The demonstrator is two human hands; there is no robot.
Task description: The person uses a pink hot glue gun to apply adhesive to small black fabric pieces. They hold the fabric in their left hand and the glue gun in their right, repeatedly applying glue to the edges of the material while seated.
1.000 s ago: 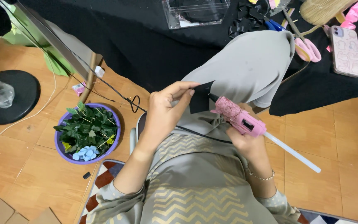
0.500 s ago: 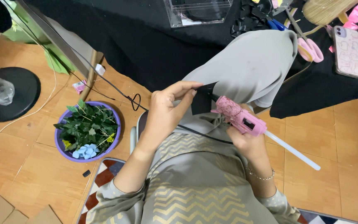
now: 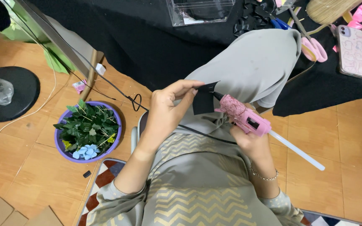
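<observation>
A: What does the left hand [image 3: 166, 111] hold?

B: A small black piece [image 3: 203, 99], pinched between thumb and fingertips above the lap. The right hand [image 3: 248, 142] is clenched around a pink glue gun [image 3: 243, 117], its nozzle touching the piece's upper edge at about 1 o'clock from the piece's middle.

A: How far along does the gluing look?

B: Judging by the contact, glue is only going on now; no bead shows, and the piece is joined to nothing yet. A long white stick pokes out of the gun's back toward 4 o'clock, so plenty of glue seems left.

A: And around them?

B: A purple bowl [image 3: 60, 144] of green leaves sits on the floor at 9 o'clock. Pink scissors [image 3: 315, 48] and a phone [image 3: 352, 51] lie on the black cloth at 1 o'clock.
</observation>
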